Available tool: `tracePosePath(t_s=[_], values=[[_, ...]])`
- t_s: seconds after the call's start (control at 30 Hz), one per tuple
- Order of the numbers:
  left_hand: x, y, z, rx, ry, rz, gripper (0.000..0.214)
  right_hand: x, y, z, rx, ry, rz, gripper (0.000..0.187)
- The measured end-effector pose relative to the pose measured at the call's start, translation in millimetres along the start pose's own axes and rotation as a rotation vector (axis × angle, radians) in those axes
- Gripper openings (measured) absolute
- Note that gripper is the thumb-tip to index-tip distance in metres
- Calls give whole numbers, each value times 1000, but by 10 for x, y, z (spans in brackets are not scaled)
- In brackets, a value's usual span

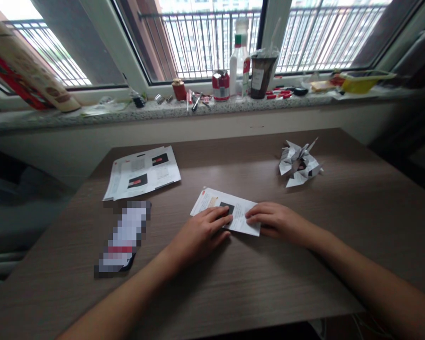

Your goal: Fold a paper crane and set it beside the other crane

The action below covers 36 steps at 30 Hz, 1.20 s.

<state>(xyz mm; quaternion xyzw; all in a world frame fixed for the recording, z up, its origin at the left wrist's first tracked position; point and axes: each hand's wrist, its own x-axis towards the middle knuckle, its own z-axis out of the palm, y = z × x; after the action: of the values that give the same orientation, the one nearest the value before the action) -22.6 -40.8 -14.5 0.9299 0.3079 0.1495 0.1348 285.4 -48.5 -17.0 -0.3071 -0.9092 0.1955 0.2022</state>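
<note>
A folded printed sheet of paper point(212, 202) lies on the brown wooden table point(233, 283) in front of me. My left hand point(200, 233) rests flat on its near left part, fingers stretched out and pressing down. My right hand point(274, 220) lies on the sheet's right end, fingers together and flat against the paper. Neither hand lifts the sheet.
A stack of printed sheets point(141, 172) lies at the back left, a phone point(123, 238) near it. A folded paper shape point(299, 163) sits at the back right. The stone windowsill point(92, 113) holds a can point(220, 85), bottle point(239, 63), cup point(262, 73) and small items.
</note>
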Motion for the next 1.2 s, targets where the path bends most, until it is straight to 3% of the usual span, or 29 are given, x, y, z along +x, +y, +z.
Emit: tracePosePath(t_s=[0.13,0.4,0.73,1.2], values=[[-16,11,-3,46,-43,7,45,-39,1,-60,3,-33,67,34],[-31,43,-10,74,-149,52,50,-136,117,-151,-18,-47,83,31],[-17,132,23,66,-153,84,51,-101,107,-121,-14,76,219,20],[-5,110,21,-3,-65,111,34,283,123,-23,-112,146,326,18]])
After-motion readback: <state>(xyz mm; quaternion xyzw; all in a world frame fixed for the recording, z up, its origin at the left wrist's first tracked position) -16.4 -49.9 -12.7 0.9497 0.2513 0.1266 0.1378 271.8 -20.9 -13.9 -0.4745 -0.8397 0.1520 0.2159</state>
